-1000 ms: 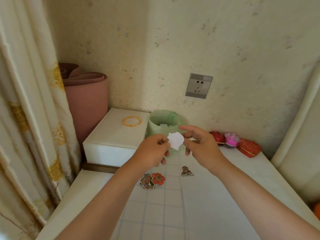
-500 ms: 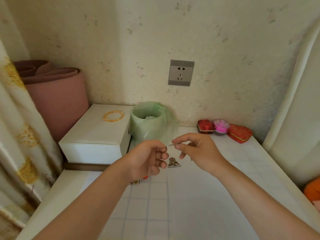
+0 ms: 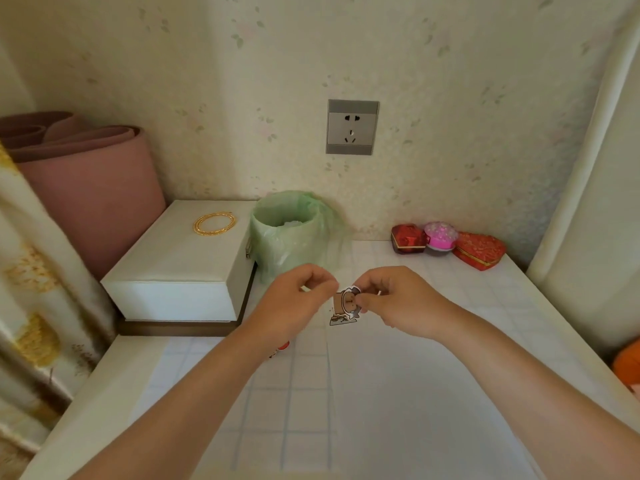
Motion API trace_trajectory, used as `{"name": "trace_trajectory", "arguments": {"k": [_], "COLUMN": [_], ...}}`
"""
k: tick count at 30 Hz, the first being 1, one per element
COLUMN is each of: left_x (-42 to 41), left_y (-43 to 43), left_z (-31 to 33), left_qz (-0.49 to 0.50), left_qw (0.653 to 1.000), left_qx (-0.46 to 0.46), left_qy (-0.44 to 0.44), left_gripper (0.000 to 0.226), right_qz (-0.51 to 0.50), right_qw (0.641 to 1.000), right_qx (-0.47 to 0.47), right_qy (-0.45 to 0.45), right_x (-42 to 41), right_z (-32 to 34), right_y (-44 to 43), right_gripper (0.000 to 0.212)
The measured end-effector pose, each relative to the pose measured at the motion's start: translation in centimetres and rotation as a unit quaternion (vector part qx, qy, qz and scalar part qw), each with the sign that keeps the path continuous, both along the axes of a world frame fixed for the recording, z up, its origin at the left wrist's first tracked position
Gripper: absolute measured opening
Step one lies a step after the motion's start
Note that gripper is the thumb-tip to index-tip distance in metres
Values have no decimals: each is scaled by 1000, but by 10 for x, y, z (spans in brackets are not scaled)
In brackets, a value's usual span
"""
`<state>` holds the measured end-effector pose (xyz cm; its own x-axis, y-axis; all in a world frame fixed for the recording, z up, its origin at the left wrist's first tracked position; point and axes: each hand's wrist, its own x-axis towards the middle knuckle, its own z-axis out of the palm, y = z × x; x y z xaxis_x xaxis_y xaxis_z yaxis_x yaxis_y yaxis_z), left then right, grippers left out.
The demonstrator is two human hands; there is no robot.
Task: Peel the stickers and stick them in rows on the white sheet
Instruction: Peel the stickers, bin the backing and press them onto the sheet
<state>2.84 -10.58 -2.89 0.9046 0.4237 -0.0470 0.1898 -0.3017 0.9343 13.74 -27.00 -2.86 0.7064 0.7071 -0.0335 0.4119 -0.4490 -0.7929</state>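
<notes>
My right hand (image 3: 398, 299) pinches a small brown cartoon sticker (image 3: 347, 301) by its right edge, picture side towards me, just above the table. My left hand (image 3: 294, 303) is close beside it with curled fingers, and a sliver of white backing paper (image 3: 304, 289) shows between them. The white sheet (image 3: 433, 393) lies flat on the tiled tabletop under my right forearm. One brown sticker (image 3: 341, 319) is on the sheet near its far left corner, right below the held one. A few loose stickers (image 3: 281, 347) peek out red from under my left wrist.
A small bin lined with a green bag (image 3: 289, 230) stands just beyond my hands. Left of it is a white box (image 3: 180, 268) with a gold bangle (image 3: 214, 222) on top. Red and pink trinket boxes (image 3: 446, 242) sit at the back right. A curtain hangs at the left.
The white piece held by both hands has come apart. My right hand now shows the sticker's picture side and has dropped closer to the sheet. The view has tilted down and shifted left.
</notes>
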Motion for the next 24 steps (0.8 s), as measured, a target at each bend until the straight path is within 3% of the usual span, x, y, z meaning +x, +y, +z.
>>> {"name": "trace_trajectory", "arguments": {"k": [5, 9, 12, 18, 22, 24], "left_x": [7, 8, 10, 12, 17, 21], "left_y": [-2, -5, -8, -16, -16, -15], "left_z": [-13, -13, -6, -6, -14, -21], "left_qz": [-19, 5, 50, 33, 23, 20], "left_qw": [995, 999, 997, 993, 996, 998], "left_qx": [98, 45, -52, -108, -83, -58], "left_qy": [-9, -8, -19, -17, -11, -2], "left_gripper": [10, 10, 7, 8, 11, 27], "right_qz": [5, -46, -102, -132, -155, -174], "right_qw": [999, 999, 993, 977, 974, 975], "right_qx": [-16, 9, 36, 96, 94, 85], "right_qy": [-44, -21, 45, 136, 135, 112], "right_x": [6, 7, 5, 5, 10, 14], "right_z": [-4, -4, -2, 2, -2, -7], "right_y": [-2, -2, -1, -4, -7, -8], "right_gripper": [19, 38, 29, 13, 11, 11]}}
